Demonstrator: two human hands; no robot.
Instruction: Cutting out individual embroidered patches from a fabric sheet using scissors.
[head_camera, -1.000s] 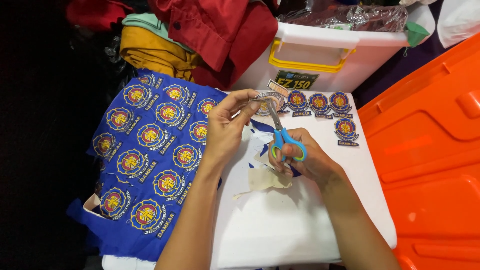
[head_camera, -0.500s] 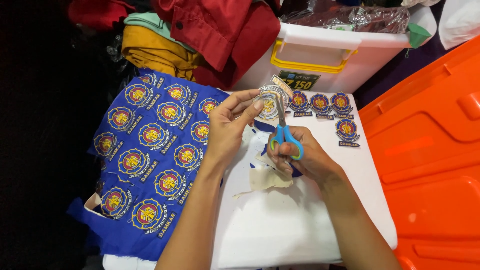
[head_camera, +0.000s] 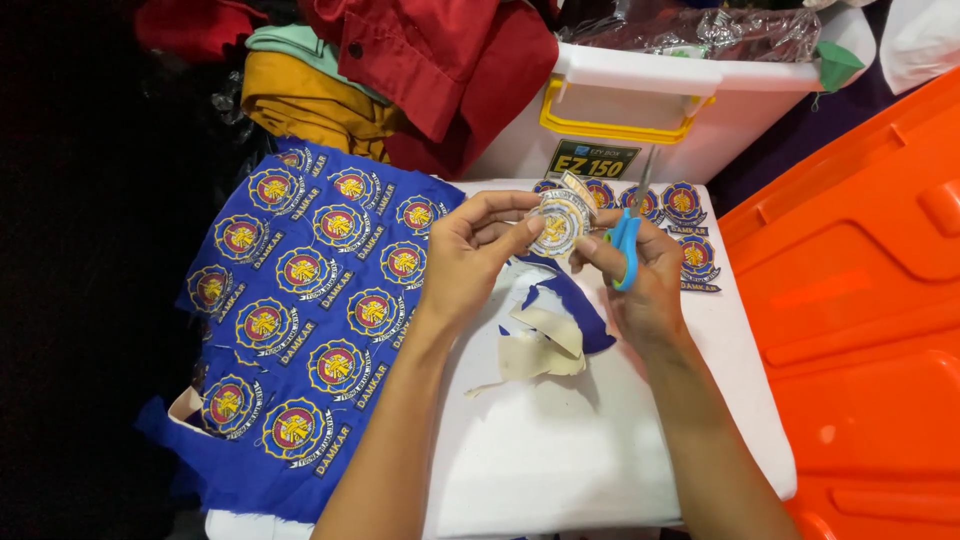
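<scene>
My left hand (head_camera: 478, 250) pinches a round embroidered patch (head_camera: 560, 222), seen from its pale back, above a white table (head_camera: 560, 450). My right hand (head_camera: 640, 275) grips blue-handled scissors (head_camera: 630, 235) whose blades point up and away, beside the patch; its fingertips also touch the patch edge. Below the hands lie blue and cream fabric offcuts (head_camera: 548, 335). A blue cloth sheet (head_camera: 300, 320) with several uncut round patches drapes over the table's left side.
Several cut-out patches (head_camera: 690, 225) lie at the table's far right. A white storage box with a yellow handle (head_camera: 640, 105) stands behind. Red and yellow garments (head_camera: 400, 70) are piled at the back left. An orange plastic lid (head_camera: 870, 300) lies to the right.
The scissors have swung from pointing left under the patch to pointing upward beside it. The patch has turned in my left hand and shows its pale back.
</scene>
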